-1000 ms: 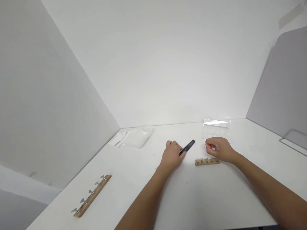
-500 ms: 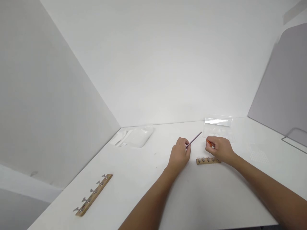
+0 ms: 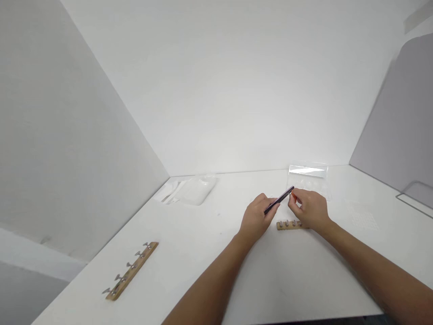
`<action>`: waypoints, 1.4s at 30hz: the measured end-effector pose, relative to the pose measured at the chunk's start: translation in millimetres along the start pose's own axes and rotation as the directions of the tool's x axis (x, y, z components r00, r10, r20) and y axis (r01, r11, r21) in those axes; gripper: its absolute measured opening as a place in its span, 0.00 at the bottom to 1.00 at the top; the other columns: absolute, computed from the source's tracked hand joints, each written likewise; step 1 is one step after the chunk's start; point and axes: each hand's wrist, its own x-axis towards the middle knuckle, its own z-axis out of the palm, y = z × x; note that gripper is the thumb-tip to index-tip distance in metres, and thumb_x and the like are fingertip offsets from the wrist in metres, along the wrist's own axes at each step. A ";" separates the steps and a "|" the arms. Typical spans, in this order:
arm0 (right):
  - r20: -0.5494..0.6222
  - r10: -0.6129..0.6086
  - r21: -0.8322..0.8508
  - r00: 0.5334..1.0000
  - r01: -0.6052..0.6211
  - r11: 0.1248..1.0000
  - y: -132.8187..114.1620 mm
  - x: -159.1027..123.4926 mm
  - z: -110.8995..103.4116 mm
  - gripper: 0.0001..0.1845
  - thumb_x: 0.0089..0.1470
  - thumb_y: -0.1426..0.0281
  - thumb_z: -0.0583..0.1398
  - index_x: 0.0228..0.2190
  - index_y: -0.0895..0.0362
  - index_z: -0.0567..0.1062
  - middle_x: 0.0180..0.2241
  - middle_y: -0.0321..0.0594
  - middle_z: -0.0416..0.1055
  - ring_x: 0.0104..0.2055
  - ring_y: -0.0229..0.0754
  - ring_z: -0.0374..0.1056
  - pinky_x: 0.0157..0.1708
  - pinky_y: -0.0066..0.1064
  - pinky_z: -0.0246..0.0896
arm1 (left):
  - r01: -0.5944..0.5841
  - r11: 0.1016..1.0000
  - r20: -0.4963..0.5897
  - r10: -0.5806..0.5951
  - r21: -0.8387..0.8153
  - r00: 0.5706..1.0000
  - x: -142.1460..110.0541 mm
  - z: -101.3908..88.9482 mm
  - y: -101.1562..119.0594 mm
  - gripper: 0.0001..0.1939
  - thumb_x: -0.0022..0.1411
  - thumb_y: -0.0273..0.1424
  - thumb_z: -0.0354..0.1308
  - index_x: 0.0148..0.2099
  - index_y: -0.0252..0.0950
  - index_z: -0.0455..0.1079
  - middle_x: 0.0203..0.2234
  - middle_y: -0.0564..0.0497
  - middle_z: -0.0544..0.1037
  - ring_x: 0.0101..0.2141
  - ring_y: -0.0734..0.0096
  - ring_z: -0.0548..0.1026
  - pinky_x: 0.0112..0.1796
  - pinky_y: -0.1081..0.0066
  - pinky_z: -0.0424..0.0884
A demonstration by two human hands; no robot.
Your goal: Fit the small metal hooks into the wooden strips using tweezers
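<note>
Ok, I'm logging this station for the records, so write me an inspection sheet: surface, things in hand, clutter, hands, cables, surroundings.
Surface: white table, tiny specks.
Things in hand: dark bar, slanted; orange piece, mostly hidden.
Clutter: two wooden strips with metal fittings, left strip and right strip; plastic bag; clear pack.
Hands: left hand grips the dark bar; right hand pinches the orange piece.
Cables: nothing seen.
Surroundings: white wall behind, grey panel right.

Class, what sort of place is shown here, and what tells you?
Probably an indoor work booth: a white tabletop against a plain white wall, with a grey panel at the right.
</note>
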 end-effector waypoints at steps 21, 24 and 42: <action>0.140 0.025 0.113 0.990 -0.041 0.993 7.0 0.5 1.2 0.19 0.66 0.60 0.50 0.25 0.54 0.67 0.19 0.32 0.62 0.21 0.37 0.59 0.23 0.29 0.42 | -0.021 0.999 -0.049 0.023 0.049 0.999 0.9 -2.6 4.7 0.12 0.72 0.34 0.55 0.42 0.40 0.81 0.24 0.54 0.63 0.25 0.73 0.64 0.27 0.73 0.62; 0.119 0.016 0.105 0.993 -0.028 0.994 7.2 0.3 2.5 0.20 0.65 0.60 0.50 0.24 0.54 0.65 0.19 0.32 0.62 0.20 0.37 0.58 0.23 0.29 0.42 | -0.027 0.998 -0.064 0.030 0.052 0.997 0.4 -1.5 4.4 0.12 0.72 0.32 0.55 0.44 0.41 0.81 0.24 0.55 0.61 0.25 0.74 0.63 0.27 0.73 0.61; -0.047 -0.153 0.030 0.987 0.154 0.988 2.3 -2.4 4.5 0.19 0.67 0.66 0.51 0.23 0.54 0.56 0.18 0.32 0.58 0.21 0.36 0.53 0.23 0.30 0.40 | 0.016 0.998 -0.074 -0.012 0.061 0.997 0.2 -0.3 3.8 0.11 0.70 0.33 0.58 0.37 0.38 0.81 0.21 0.56 0.59 0.23 0.74 0.61 0.27 0.73 0.57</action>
